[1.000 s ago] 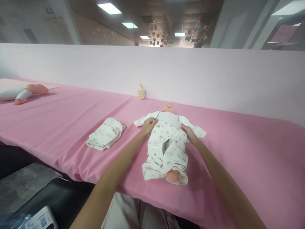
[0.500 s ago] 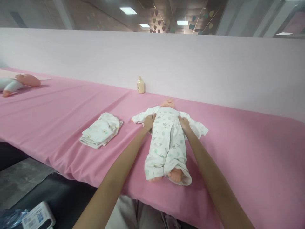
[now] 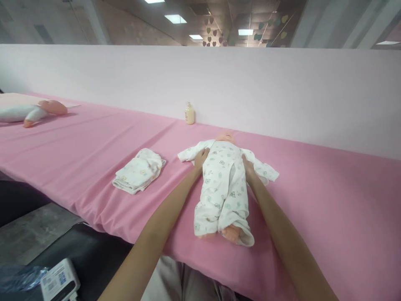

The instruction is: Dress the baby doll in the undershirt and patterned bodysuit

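Observation:
A baby doll (image 3: 226,136) lies on its back on a pink-covered table, head toward the wall. It wears a white printed top with its sleeves (image 3: 196,151) spread out, and white printed baby trousers (image 3: 216,179) reaching high up its trunk. My left hand (image 3: 201,159) is closed at the left side of the trousers, near the waist. Against the opposite side, my right hand (image 3: 248,166) grips the trousers' edge; its fingertips are partly hidden beside the trunk. The doll's feet (image 3: 232,233) show at the trouser hems.
Folded white printed cloth (image 3: 140,170) lies left of the doll on the pink sheet (image 3: 103,142). A pump bottle (image 3: 189,113) stands by the white wall. Another doll (image 3: 34,112) lies far left. A white device (image 3: 60,281) rests on a black seat, lower left.
The view has shifted slightly, so everything sits a little further right. Both hands stay at the trousers' sides; their fingers have turned slightly around the edges.

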Tool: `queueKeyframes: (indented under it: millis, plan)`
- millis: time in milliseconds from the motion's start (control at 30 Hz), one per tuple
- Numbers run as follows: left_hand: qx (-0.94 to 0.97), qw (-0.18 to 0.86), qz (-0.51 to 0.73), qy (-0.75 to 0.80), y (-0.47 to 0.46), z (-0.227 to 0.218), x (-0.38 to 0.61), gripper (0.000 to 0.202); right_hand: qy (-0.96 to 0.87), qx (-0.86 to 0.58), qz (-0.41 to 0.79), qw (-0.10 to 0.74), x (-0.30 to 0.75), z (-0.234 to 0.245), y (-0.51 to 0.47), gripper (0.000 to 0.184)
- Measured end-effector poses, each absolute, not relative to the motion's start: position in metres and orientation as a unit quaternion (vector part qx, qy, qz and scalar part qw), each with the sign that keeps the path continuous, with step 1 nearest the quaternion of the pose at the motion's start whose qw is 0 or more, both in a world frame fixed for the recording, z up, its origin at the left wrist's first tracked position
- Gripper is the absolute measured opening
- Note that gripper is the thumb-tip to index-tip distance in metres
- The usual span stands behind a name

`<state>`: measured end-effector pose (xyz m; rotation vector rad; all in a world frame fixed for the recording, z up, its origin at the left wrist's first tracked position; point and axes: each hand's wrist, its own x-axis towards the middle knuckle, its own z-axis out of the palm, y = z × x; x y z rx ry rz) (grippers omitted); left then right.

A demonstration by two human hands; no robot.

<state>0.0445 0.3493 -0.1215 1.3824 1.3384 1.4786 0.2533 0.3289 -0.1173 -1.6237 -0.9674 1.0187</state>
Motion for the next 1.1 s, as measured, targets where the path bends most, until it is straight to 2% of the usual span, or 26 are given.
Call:
queueKeyframes:
  millis: [67, 133, 200, 267, 333, 433, 633, 667, 733, 767, 833, 867, 967, 1033, 1100]
  plan:
    - [0.568, 0.306, 0.562, 0.519, 0.350, -0.117, 0.039, 0.036, -0.440, -0.658, 0.379, 0.479, 0.252, -0.117, 0.331, 0.039]
    - [0.620, 0.215, 0.543, 0.524, 0.352, -0.110, 0.032, 0.032, -0.488, -0.653, 0.324, 0.479, 0.254, -0.115, 0.334, 0.032]
    - [0.667, 0.100, 0.514, 0.531, 0.353, -0.102, 0.024, 0.027, -0.546, -0.639, 0.228, 0.491, 0.260, -0.113, 0.342, 0.029]
    - [0.677, 0.034, 0.482, 0.555, 0.355, -0.098, 0.018, 0.025, -0.608, -0.602, 0.118, 0.505, 0.268, -0.113, 0.352, 0.026]
    - [0.665, 0.057, 0.448, 0.594, 0.357, -0.099, 0.016, 0.028, -0.645, -0.567, 0.063, 0.508, 0.275, -0.117, 0.363, 0.024]
    - [0.642, 0.111, 0.419, 0.632, 0.362, -0.106, 0.018, 0.030, -0.625, -0.590, 0.096, 0.502, 0.276, -0.123, 0.375, 0.026]
    - [0.580, 0.179, 0.489, 0.627, 0.365, -0.098, 0.017, 0.020, -0.531, -0.699, 0.085, 0.471, 0.259, -0.121, 0.383, 0.033]
    - [0.564, 0.197, 0.492, 0.633, 0.364, -0.093, 0.014, 0.024, -0.528, -0.703, 0.089, 0.468, 0.259, -0.117, 0.382, 0.032]
    - [0.566, 0.226, 0.445, 0.656, 0.358, -0.082, 0.002, 0.031, -0.520, -0.714, 0.096, 0.459, 0.263, -0.108, 0.381, 0.027]
    - [0.586, 0.232, 0.395, 0.668, 0.355, -0.076, -0.004, 0.027, -0.523, -0.720, 0.099, 0.445, 0.267, -0.102, 0.380, 0.024]
    - [0.625, 0.232, 0.292, 0.686, 0.348, -0.064, -0.017, 0.020, -0.558, -0.724, 0.108, 0.390, 0.278, -0.089, 0.376, 0.032]
    - [0.635, 0.230, 0.265, 0.688, 0.345, -0.057, -0.023, 0.024, -0.584, -0.721, 0.110, 0.355, 0.284, -0.083, 0.374, 0.036]
    - [0.637, 0.259, 0.340, 0.642, 0.337, -0.038, -0.027, 0.028, -0.626, -0.715, 0.084, 0.300, 0.298, -0.064, 0.363, 0.031]
    - [0.630, 0.306, 0.435, 0.566, 0.330, -0.025, -0.018, 0.023, -0.610, -0.715, 0.052, 0.338, 0.298, -0.050, 0.355, 0.024]
    - [0.644, 0.342, 0.472, 0.496, 0.321, -0.017, 0.000, 0.028, -0.589, -0.687, 0.083, 0.418, 0.286, -0.035, 0.346, 0.024]
